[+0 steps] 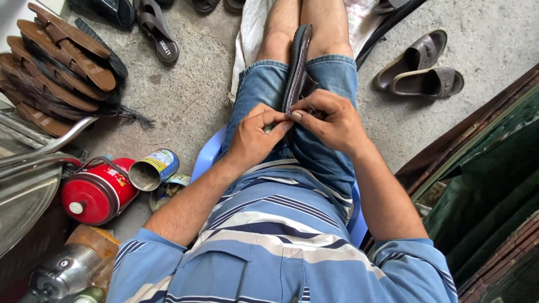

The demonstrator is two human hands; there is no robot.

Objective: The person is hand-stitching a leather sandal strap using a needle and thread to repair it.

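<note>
A dark brown sandal (299, 62) stands on its edge between my knees, its sole running away from me along my denim shorts. My left hand (255, 137) pinches the near end of the sandal, thumb and fingers pressed at its edge. My right hand (331, 120) grips the same end from the other side, fingers curled over the strap part. A thin dark thread or needle seems to run between the fingers; it is too small to make out. Both hands touch each other at the sandal's heel end.
A stack of brown sandals (56, 62) and a dark brush lie at the top left. A pair of brown slippers (421, 70) sits at the right. A red canister (95, 193), an open tin (151, 171) and metal gear crowd the left. I sit on a blue plastic chair (205, 160).
</note>
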